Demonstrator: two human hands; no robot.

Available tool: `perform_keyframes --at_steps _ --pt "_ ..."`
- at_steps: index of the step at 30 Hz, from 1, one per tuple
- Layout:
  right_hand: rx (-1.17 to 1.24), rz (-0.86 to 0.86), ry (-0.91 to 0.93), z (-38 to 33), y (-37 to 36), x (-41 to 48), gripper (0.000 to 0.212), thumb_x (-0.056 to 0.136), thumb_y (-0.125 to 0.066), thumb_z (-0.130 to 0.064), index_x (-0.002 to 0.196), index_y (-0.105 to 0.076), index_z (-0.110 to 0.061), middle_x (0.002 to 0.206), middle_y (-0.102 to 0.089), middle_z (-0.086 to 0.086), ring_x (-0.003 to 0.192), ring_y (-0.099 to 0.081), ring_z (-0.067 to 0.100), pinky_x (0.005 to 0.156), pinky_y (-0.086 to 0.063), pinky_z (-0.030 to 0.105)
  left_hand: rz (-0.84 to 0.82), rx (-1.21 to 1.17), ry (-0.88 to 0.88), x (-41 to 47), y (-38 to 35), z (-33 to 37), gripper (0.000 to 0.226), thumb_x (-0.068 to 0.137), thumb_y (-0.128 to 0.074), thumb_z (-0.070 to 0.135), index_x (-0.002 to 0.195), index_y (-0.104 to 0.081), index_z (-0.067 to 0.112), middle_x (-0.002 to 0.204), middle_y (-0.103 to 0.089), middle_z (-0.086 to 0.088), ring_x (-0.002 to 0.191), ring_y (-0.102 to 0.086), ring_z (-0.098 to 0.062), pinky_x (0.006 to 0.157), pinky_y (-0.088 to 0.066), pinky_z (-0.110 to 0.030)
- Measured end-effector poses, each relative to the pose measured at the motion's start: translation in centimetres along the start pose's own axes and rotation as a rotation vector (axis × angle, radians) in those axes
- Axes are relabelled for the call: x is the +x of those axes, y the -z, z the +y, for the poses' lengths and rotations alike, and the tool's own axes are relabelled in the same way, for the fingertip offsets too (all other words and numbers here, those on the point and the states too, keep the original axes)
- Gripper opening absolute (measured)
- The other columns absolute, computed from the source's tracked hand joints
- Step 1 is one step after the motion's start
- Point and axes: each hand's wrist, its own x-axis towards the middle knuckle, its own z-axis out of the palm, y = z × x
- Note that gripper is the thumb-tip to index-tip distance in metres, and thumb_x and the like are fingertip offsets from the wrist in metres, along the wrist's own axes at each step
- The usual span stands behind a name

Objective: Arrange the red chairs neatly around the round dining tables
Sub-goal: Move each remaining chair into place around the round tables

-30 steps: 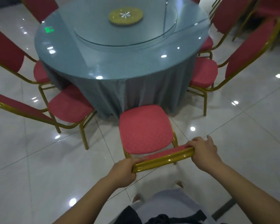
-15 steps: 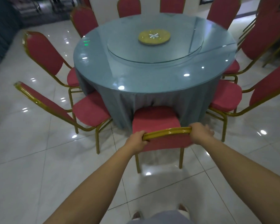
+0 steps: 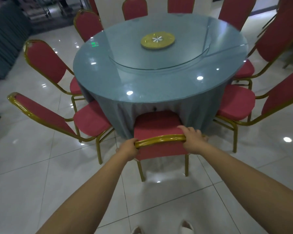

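In the lower centre of the frame, the left hand (image 3: 128,149) and right hand (image 3: 192,139) are gripping the two ends of the red chair (image 3: 156,123)'s gold top rail. Its seat is pushing into the grey cloth (image 3: 195,112) of the round table (image 3: 159,80), with the left neighbouring chair (image 3: 90,119) and the right neighbouring chair (image 3: 235,102) flanking it.

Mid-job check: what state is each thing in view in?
Centre chair, upright, seat front tucked under the table edge.
Left hand, grips its top rail, left end.
Right hand, grips the rail's right end.
Tablecloth, bunched above the tucked seat.
Glass turntable, flat on the table.
Near-left chair, upright, seat toward the table.
Near-right chair, upright, seat toward the table.
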Motion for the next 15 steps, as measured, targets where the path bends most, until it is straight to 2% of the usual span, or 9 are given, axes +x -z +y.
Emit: perform_keyframes --at_steps 2,4,6,9,11,15 --pt "-0.015 -0.086 0.129 2.2 0.5 -1.4 0.093 0.084 -0.064 -0.029 0.153 -0.003 -0.044 0.160 -0.011 -0.004 0.147 -0.009 0.028 0.113 -0.021 0.061 0.077 0.102 0.032 -1.3 -1.3 1.3 0.065 0.078 -0.072 0.023 0.137 -0.046 0.028 0.131 -0.054 -0.007 0.123 -0.047 -0.032 0.105 -0.040 -0.050" --pt "-0.024 -0.076 0.212 4.6 0.5 -3.2 0.099 0.084 -0.066 -0.036 0.154 0.004 -0.043 0.164 0.004 -0.007 0.151 0.005 0.024 0.117 -0.015 0.058 0.136 0.195 -0.018 -2.8 -2.5 3.1 0.086 0.073 -0.074 0.038 0.147 -0.031 0.031 0.142 -0.043 -0.003 0.133 -0.035 -0.031 0.111 -0.033 -0.047" --pt "0.041 -0.069 0.247 7.1 0.2 -4.9 0.096 0.085 -0.065 -0.039 0.153 0.002 -0.046 0.164 0.009 -0.010 0.151 0.007 0.021 0.118 -0.013 0.055 0.172 0.224 -0.096 -4.1 -3.3 5.5 0.092 0.072 -0.074 0.046 0.149 -0.026 0.032 0.147 -0.037 -0.001 0.137 -0.030 -0.028 0.113 -0.029 -0.044" --pt "0.087 -0.071 0.215 11.8 0.3 -6.6 0.091 0.086 -0.065 -0.044 0.153 -0.005 -0.047 0.165 0.002 -0.009 0.152 0.000 0.021 0.120 -0.014 0.050 0.134 0.282 -0.151 -4.9 -4.0 10.0 0.084 0.076 -0.070 0.050 0.147 -0.029 0.036 0.147 -0.038 0.001 0.138 -0.029 -0.026 0.116 -0.022 -0.048" --pt "0.121 0.001 0.142 15.4 1.6 -7.1 0.088 0.086 -0.065 -0.047 0.154 -0.010 -0.044 0.165 -0.006 -0.007 0.151 -0.008 0.022 0.120 -0.018 0.049 0.071 0.336 -0.250 -4.8 -4.7 13.8 0.076 0.078 -0.068 0.052 0.145 -0.035 0.039 0.145 -0.042 0.003 0.137 -0.032 -0.024 0.118 -0.017 -0.050" --pt "0.247 0.171 0.001 22.5 4.9 -7.8 0.082 0.086 -0.067 -0.046 0.154 -0.020 -0.038 0.163 -0.019 -0.004 0.148 -0.018 0.020 0.118 -0.024 0.048 -0.044 0.280 -0.443 -4.1 -7.7 22.1 0.075 0.080 -0.071 0.044 0.147 -0.038 0.032 0.147 -0.043 -0.002 0.137 -0.036 -0.026 0.113 -0.032 -0.042"
